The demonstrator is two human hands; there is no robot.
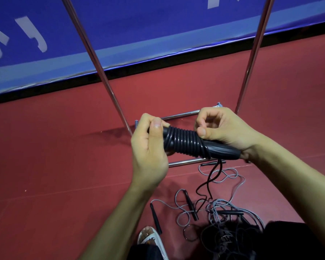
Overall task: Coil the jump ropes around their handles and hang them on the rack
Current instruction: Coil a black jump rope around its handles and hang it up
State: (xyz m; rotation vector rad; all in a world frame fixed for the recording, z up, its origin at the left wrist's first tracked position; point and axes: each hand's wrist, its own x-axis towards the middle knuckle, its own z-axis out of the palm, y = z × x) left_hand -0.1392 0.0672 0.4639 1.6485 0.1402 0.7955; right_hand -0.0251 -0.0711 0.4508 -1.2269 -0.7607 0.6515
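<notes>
I hold a black jump rope whose cord is wound in tight turns round its two handles, lying roughly level in front of me. My left hand grips the left end of the bundle, thumb on top. My right hand holds the right end, its thumb and fingers pinching at the last turns of cord. A black handle end sticks out below the right palm. Two loose black strands hang from the bundle to the floor. The metal rack stands just beyond my hands.
A tangle of grey and black jump ropes with black handles lies on the red floor below my hands. My sandalled foot is beside it. The rack's low crossbars sit behind the bundle. A blue banner lines the wall.
</notes>
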